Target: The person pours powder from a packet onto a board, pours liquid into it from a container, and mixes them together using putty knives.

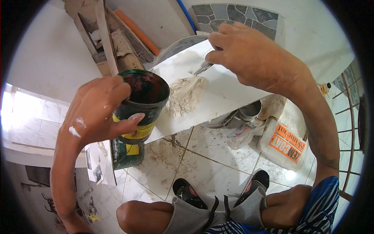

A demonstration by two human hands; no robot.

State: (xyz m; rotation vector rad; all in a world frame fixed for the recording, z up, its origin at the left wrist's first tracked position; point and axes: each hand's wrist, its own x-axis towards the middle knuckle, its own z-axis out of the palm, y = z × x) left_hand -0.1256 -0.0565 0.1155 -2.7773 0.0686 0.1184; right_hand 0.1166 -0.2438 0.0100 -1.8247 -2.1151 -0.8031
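My left hand [97, 107] is closed on the rim and side of a dark green plastic pail [150, 111] with a yellow label. The pail tilts so that its reddish-stained inside faces me. Beside it, a heap of pale grey-beige powder [187, 93] lies on a white board [233, 87]. Above the board's far side, my right hand [249, 52] grips a putty knife [202, 69], its smeared metal blade pointing down toward the board. The knife's handle is mostly hidden by the fingers.
A second green container [126, 154] stands below the pail. Right of the board's underside are an open can [250, 110] and a white Skimcoat bag [282, 144]. Scrap wood [105, 39] and an orange pipe [136, 31] lean at the back left. The tiled floor [214, 156] carries spilled powder.
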